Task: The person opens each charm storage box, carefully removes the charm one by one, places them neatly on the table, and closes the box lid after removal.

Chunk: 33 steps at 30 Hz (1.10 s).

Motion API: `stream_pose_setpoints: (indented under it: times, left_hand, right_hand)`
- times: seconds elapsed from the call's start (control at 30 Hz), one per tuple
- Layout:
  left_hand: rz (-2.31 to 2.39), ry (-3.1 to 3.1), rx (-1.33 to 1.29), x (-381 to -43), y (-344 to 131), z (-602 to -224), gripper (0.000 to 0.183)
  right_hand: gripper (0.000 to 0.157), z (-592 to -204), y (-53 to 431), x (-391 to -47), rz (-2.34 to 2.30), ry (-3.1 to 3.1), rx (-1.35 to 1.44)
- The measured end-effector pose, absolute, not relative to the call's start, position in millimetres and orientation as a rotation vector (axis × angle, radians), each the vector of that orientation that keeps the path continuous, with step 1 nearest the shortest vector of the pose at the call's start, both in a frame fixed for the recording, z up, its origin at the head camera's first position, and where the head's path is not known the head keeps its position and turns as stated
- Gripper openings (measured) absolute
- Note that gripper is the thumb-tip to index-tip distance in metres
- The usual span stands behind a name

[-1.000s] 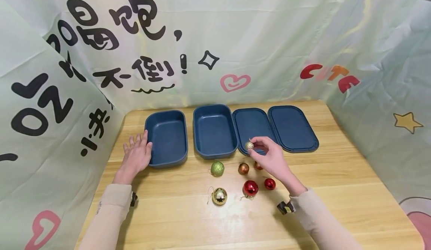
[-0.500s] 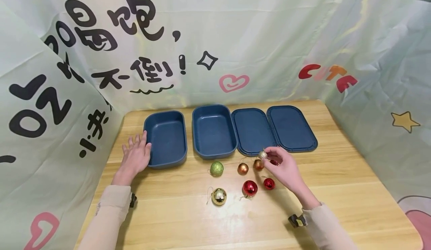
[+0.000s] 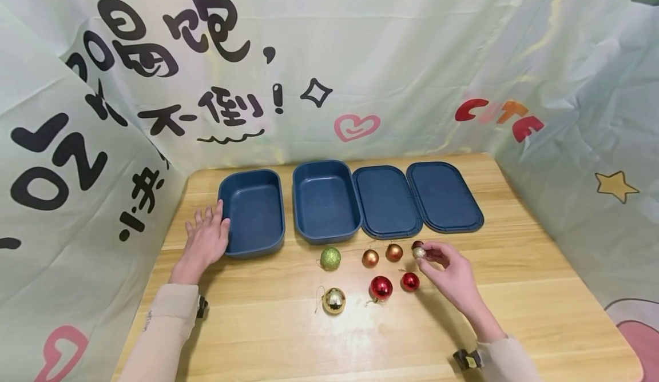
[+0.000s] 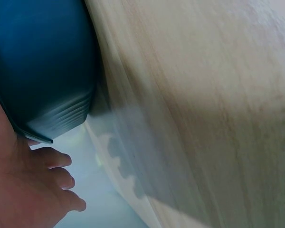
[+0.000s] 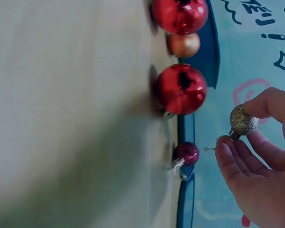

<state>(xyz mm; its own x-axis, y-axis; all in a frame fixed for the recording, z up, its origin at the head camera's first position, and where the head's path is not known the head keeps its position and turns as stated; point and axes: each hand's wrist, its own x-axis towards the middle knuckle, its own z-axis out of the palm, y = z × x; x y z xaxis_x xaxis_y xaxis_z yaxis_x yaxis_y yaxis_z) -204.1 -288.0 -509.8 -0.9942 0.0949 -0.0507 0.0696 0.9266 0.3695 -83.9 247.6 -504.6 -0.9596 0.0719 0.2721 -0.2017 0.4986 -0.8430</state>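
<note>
Between thumb and fingers my right hand [image 3: 453,270] pinches a small gold glitter bauble [image 5: 243,119], held above the table on the right. Just behind it in the head view is a dark red bauble [image 3: 417,246], seen more fully in the right wrist view. Close by lie a small shiny red bauble [image 3: 410,282], a larger red bauble [image 3: 381,287] and two copper baubles [image 3: 394,252]. Further left are a green glitter bauble [image 3: 330,258] and a shiny gold bauble [image 3: 334,301]. My left hand [image 3: 204,242], fingers spread, rests against the left side of a blue box [image 3: 253,213].
A second open blue box [image 3: 328,199] stands right of the first. Two flat blue lids [image 3: 388,202] lie side by side at the back right of the wooden table [image 3: 278,336]. Printed cloth [image 3: 401,56] walls the table on the back and sides.
My right hand has moved right and toward me with the gold glitter bauble, from over the nearer lid to beside the dark red bauble. My left hand stays at the box.
</note>
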Motion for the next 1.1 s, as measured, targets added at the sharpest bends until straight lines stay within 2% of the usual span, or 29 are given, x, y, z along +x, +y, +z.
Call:
stream_pose_setpoints:
  times: [0.27,1.1]
  left_hand:
    - [0.588,3.018,0.124,-204,-287,-510,0.063]
    - [0.599,3.012,0.119,-203,-287,-509,0.063]
  right_hand:
    - [0.034,-515,255,-75,1.422,-2.484,0.061]
    - [0.029,-532,269,-64,1.288,-2.623,-0.054]
